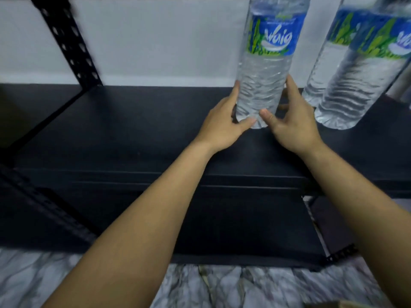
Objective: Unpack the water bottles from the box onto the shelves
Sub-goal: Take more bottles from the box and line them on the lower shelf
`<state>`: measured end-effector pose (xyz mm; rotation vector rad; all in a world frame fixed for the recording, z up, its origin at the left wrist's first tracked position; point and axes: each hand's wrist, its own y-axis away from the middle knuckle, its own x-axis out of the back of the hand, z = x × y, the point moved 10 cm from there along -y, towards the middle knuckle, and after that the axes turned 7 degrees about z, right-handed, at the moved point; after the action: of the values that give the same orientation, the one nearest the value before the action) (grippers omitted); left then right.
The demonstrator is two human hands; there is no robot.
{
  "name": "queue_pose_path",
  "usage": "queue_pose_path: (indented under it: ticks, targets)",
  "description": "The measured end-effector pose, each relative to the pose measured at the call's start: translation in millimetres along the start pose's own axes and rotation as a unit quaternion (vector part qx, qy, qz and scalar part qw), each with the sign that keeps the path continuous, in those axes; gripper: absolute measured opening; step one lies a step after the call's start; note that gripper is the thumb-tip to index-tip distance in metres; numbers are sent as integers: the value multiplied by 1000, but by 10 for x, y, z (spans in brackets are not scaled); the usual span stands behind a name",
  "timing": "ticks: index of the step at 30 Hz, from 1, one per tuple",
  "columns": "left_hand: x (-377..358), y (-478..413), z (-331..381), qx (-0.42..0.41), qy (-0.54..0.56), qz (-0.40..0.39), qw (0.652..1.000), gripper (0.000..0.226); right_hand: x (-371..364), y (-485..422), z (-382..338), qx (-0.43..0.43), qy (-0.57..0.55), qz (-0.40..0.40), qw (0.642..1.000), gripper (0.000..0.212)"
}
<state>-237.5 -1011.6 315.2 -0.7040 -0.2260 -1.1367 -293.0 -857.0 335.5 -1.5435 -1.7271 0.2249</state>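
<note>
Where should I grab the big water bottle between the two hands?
Grab the water bottle low on its ribbed clear part, below the blue label, one hand from each side. The left hand and right hand do just that; the ridges likely help grip, and it is upright.

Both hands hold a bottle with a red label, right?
No, the label is blue, not red; the head view shows it. The left hand and right hand do both hold the bottle.
</note>
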Motion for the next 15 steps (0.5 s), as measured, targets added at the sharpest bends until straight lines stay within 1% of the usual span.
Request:
queue_pose_path:
  ticks: [2, 4, 7, 9, 12, 15]
  targets:
    - [27, 106, 48, 11, -9, -8, 1000, 94, 2, 16, -13, -3, 6, 0, 1000, 79]
    - [87, 233, 83, 30, -11, 3, 999, 91, 15, 51, -52, -10, 28, 3, 1000, 78]
    - [253, 496, 109, 67, 2, 50, 997, 87, 113, 176, -118, -25, 78, 28, 996, 84]
    - [398, 755, 159, 61, -23, 78, 995, 82, 192, 353, -254, -21, 99, 44, 994, 75]
    - [646, 1285, 219, 43, -80, 113, 989, 67, 260, 761, -698, 54, 127, 55, 989, 56]
    - [895, 1949, 241, 35, -147, 150, 977, 58, 144, 1350, -1130, 141, 161, 9, 977, 49]
